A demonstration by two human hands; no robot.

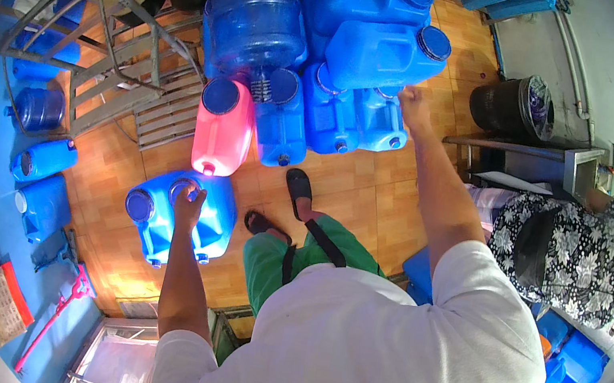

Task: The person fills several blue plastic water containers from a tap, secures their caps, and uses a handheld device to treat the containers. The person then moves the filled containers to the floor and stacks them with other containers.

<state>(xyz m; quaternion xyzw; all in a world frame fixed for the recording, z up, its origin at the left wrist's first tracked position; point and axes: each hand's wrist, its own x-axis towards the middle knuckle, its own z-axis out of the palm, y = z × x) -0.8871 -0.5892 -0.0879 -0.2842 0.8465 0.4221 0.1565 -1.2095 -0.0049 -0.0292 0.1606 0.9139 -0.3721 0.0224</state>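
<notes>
My left hand (189, 205), its fingers bent, is over the round lid of a blue plastic water jug (217, 216). A second blue jug (145, 228) stands against that one on its left. Whether the fingers touch the lid or hold something small is unclear. My right hand (414, 109) has curled fingers and is beside a light-blue jug (385, 125) at the right end of the front row; contact cannot be made out. Left of that jug stand two more blue jugs (330, 122) (280, 132) and a pink jug (222, 135), all with spouts facing me.
Behind, a large round water bottle (256, 6) and blue jugs (388, 53) lie on top. A metal hand truck (118, 44) stands left. At right are a black bin (510, 104) and a person in a floral top (567, 253). More jugs (42, 208) line the left wall.
</notes>
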